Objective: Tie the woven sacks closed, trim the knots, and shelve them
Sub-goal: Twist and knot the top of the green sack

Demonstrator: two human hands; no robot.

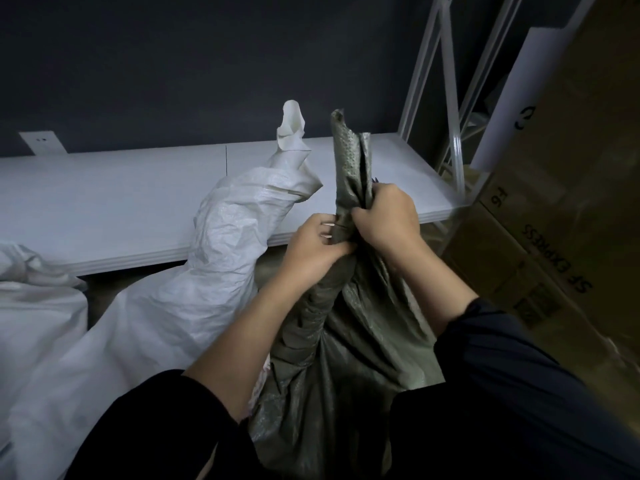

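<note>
Gripping the gathered neck of the olive-green woven plastic sack point(346, 341) w/ both hands: right hand point(384, 221) curled tight round the bunch, left hand point(317, 247) curled just below & touching it, also pinching what looks like a thin pale tie strip point(328, 226). Holding the sack upright, low btwn the forearms, right in front of the low white shelf board point(121, 202), w/ the loose top poking up above the fists.

Judging this as the cinching stage, no knot made yet. Doing it well probably means clamping the twist hard w/ R and not slackening. Then wrapping the tie close under that fist w/ L, low enough to stop anything slipping out. Pulling snug before any trimming.

Contents: reading the green sack as full, but seeing mostly fabric. Glimpsing something pale at its lower-left edge, can't tell what. Noting a crinkled white woven sack point(207, 271) leaning on the shelf edge just beside, neck already bunched & twisted, contents hidden. Spotting a second white sack point(34, 306) far left, partly cut off. Noting a brown cardboard box point(554, 202) at right, closed, contents unseen.
</note>
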